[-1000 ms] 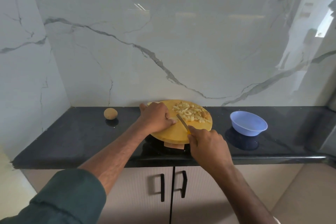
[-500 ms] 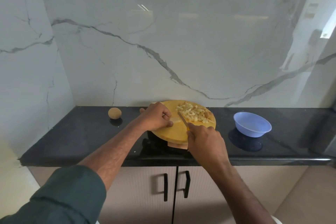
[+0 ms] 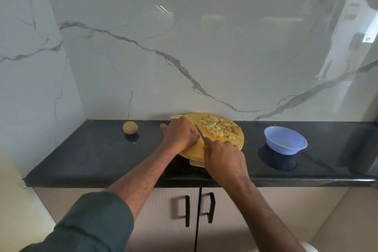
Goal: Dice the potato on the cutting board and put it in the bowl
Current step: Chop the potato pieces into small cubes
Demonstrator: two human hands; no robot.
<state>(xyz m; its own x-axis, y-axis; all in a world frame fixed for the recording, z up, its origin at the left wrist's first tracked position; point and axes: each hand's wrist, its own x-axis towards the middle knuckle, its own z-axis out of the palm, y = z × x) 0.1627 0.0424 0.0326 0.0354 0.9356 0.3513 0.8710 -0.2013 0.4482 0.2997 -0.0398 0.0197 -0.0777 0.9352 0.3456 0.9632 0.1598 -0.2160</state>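
Head view: pale diced potato (image 3: 218,128) heaps on the round yellow cutting board (image 3: 223,145). The left hand (image 3: 180,134) curls its grip round a small remaining piece; the right hand (image 3: 224,159) grips the knife (image 3: 200,132). An empty blue bowl (image 3: 285,143) sits right on the table (image 3: 92,153), a whole potato (image 3: 130,127) left.

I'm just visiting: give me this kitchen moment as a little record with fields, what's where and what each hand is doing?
Board: round wooden cutting board on the black counter
Diced pieces: heaped on the board's far side
Left hand: curled over a small piece of potato on the board
Right hand: grips the knife, blade beside the left fingers
Bowl: blue bowl, right of the board, looks empty
Whole potato: left of the board, untouched
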